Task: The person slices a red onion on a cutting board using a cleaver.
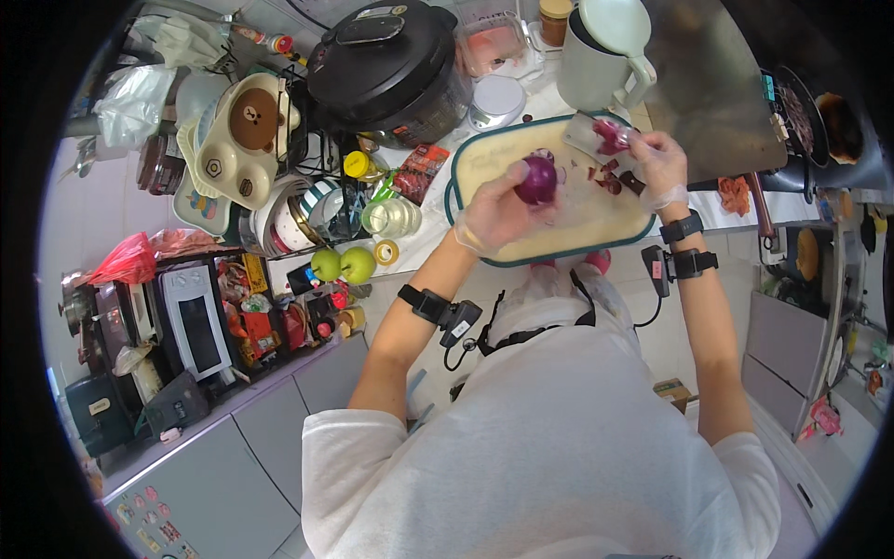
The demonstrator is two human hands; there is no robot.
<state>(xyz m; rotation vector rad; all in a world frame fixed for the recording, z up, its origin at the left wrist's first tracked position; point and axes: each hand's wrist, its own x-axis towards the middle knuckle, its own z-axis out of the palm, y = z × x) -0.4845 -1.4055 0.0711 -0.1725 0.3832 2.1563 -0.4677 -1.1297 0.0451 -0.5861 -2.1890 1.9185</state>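
My left hand (492, 206), in a clear plastic glove, holds a purple-red onion (536, 180) over the left part of a cream cutting board (517, 237) with a dark green rim. My right hand (658, 164), gloved as well, pinches purple onion skin (612, 135) in its fingertips above the board's far right corner. Below that hand lies a kitchen knife, its metal blade (577, 134) partly covered by the skin and its dark handle (632, 183) showing near the wrist. Several dark red scraps of onion skin (607, 183) are scattered beside the handle.
Behind the board stand a black electric pressure cooker (391, 70), a white kitchen scale (496, 101) and a pale pitcher (604, 59). Left are a glass jar (391, 218), green apples (357, 264) and a tape roll (386, 252). A metal splash guard (712, 91) separates a frying pan (800, 115) at right.
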